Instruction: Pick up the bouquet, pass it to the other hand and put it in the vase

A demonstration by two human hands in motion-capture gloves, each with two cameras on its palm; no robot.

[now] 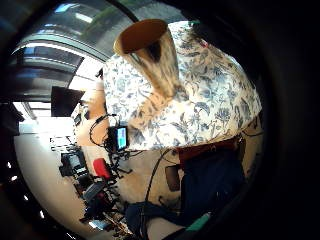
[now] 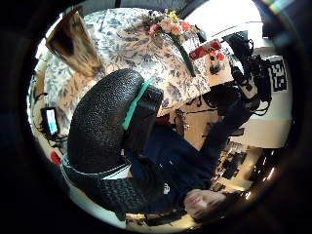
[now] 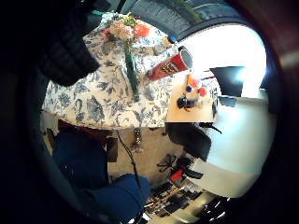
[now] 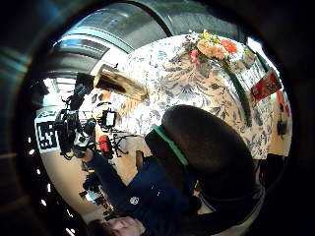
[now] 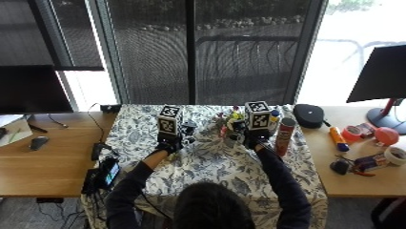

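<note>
Landmark: the vase (image 1: pixel 150 55), a tall tan one flaring to a wide mouth, standing on the flowered cloth (image 5: pixel 216 167) that covers my desk (image 5: pixel 51 167).
Bouquet: it lies flat on the cloth (image 3: pixel 131 60), well apart from the vase and out toward my right side, with pink, orange and yellow heads at one end and a long green stem at the other.
Left hand: hovering (image 5: pixel 168 143) near the vase; how my fingers are set there I cannot tell, and nothing shows between them.
Right hand: above the bouquet (image 5: pixel 252 139); I cannot tell whether my fingers are apart or curled, and the stem looks untouched.
Vase contents: what I see of the inside is bare, with no stems in it; the bottom is out of sight.
Red tube can: stands (image 5: pixel 285 136) just past the bouquet on the side away from the vase, lid on, contents hidden.
Risk at pickup: I judge a grab at the flower heads would crush or shed them.
Risk from the can: reaching wide for the stem could knock the can over.
Risk at handover: letting go before the other hand has the stem would drop the bunch.
Risk at the vase: a tall, narrow-footed vase may tip if the stem catches its rim.
</note>
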